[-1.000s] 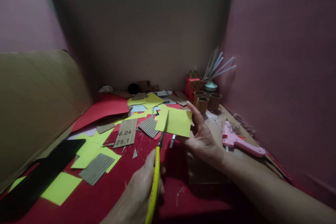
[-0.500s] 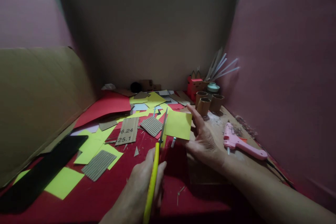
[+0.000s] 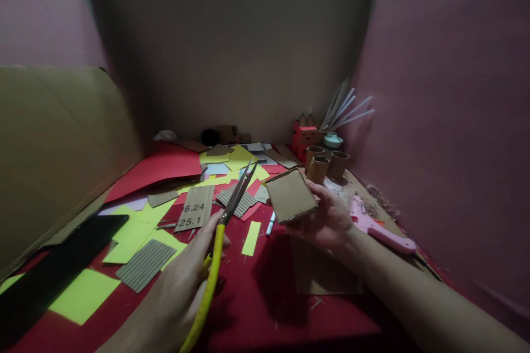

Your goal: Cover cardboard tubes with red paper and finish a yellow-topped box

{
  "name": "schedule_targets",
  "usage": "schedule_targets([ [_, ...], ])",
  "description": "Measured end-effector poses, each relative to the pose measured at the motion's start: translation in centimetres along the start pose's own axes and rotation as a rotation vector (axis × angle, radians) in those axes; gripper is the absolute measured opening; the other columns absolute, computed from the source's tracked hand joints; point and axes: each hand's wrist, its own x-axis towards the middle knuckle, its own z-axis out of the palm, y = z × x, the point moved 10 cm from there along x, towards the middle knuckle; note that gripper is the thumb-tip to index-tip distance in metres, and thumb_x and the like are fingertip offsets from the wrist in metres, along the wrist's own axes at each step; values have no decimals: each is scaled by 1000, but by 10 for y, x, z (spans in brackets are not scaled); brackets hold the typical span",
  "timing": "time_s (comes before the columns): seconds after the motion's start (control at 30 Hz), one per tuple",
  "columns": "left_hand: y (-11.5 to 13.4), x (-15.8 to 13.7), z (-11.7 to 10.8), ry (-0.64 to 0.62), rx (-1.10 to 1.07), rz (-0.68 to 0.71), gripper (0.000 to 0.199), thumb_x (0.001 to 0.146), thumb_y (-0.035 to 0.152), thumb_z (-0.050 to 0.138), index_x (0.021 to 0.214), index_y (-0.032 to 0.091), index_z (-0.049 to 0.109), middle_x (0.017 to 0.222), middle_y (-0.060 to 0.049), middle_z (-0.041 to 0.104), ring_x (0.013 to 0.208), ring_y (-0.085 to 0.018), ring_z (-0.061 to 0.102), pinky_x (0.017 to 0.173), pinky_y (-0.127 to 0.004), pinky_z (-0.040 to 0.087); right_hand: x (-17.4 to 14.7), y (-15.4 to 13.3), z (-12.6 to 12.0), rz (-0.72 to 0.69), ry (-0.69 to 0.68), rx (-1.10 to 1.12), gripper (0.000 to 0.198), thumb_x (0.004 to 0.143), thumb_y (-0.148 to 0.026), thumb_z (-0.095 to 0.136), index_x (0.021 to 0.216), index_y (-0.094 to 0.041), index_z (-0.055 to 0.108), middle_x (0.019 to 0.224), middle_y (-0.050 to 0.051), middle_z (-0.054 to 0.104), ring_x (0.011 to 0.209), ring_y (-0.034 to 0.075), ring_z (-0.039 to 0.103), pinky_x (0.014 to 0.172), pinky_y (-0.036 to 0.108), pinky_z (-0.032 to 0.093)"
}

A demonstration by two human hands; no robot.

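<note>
I'm remotely holding yellow scissors (image 3: 214,276) in L hand (image 3: 188,265), blades slightly parted, tips twd 1 o'clock. R hand (image 3: 331,214) grasps brown card sq. (image 3: 292,196) at its 10 o'clock; yellow strip (image 3: 251,238) lies btwn hands.

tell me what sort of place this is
Probably a craft corner, perhaps at home: scissors in the left hand, a pink glue gun on the right, and corrugated cardboard pieces scattered among coloured paper.
</note>
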Motion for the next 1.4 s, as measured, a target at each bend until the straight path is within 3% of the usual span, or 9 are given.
schedule_targets([
  [0.1, 22, -11, 12, -141, 495, 364, 62, 77, 27, 59, 137, 16, 47, 140, -13, 52, 128, -33, 48, 105, -39, 42, -3, 5, -1, 67, 33, 1, 34, 70, -46, 63, 95, -23, 62, 85, 4, 67, 79, 23, 60, 65, 38, 46],
  [0.17, 29, -21, 24, -169, 838, 579, 62, 86, 20, 44, 146, 13, 31, 141, -17, 49, 124, -31, 53, 97, -39, 49, -5, 5, 0, 83, 43, -17, 33, 70, -47, 61, 93, -24, 60, 84, 3, 66, 77, 22, 58, 66, 37, 45],
  [0.27, 32, -23, 30, -63, 1071, 684, 61, 87, 13, 34, 147, 13, 25, 133, -20, 56, 112, -31, 62, 80, -36, 56, -5, 7, 4, 103, 1, -82, 36, 69, -51, 61, 91, -23, 60, 79, 3, 64, 72, 22, 57, 64, 37, 44],
  [0.37, 36, -25, 35, 2, 1154, 716, 62, 86, 11, 32, 147, 9, 23, 125, -22, 59, 103, -31, 65, 72, -36, 55, -4, 13, 1, 145, -6, -110, 38, 66, -54, 63, 88, -23, 60, 76, 3, 63, 69, 21, 57, 60, 35, 44],
  [0.57, 36, -24, 36, -12, 1235, 725, 65, 85, 12, 34, 148, 4, 20, 117, -23, 63, 87, -29, 68, 62, -34, 54, -5, 15, -15, 166, 147, -130, 35, 64, -52, 65, 83, -23, 58, 67, 1, 57, 63, 18, 55, 54, 30, 43],
  [0.7, 30, -26, 33, -70, 1271, 741, 66, 86, 10, 35, 149, 6, 18, 121, -23, 62, 94, -29, 68, 65, -31, 56, -4, 16, -17, 174, 168, -95, 35, 66, -50, 65, 86, -22, 58, 73, 2, 57, 70, 20, 55, 60, 35, 45],
  [0.87, 28, -31, 33, -124, 1212, 698, 69, 87, 11, 36, 151, 12, 10, 132, -21, 56, 108, -29, 64, 69, -29, 57, -1, 14, -9, 138, 64, -134, 37, 65, -54, 63, 85, -23, 56, 68, 2, 53, 69, 21, 53, 58, 33, 43],
  [1.27, 8, -30, 33, -259, 1195, 578, 66, 91, 20, 31, 152, 14, 8, 138, -23, 51, 108, -32, 65, 79, -39, 58, -2, 16, -25, 117, 201, -84, 45, 58, -50, 66, 93, -24, 57, 74, 3, 57, 69, 22, 55, 51, 31, 43],
  [1.4, 6, -34, 36, -276, 1169, 630, 67, 89, 19, 35, 152, 11, 12, 138, -24, 51, 112, -35, 62, 76, -37, 60, 1, 14, -18, 80, 98, -101, 44, 59, -50, 65, 93, -24, 56, 73, 2, 58, 68, 21, 56, 57, 35, 47],
])
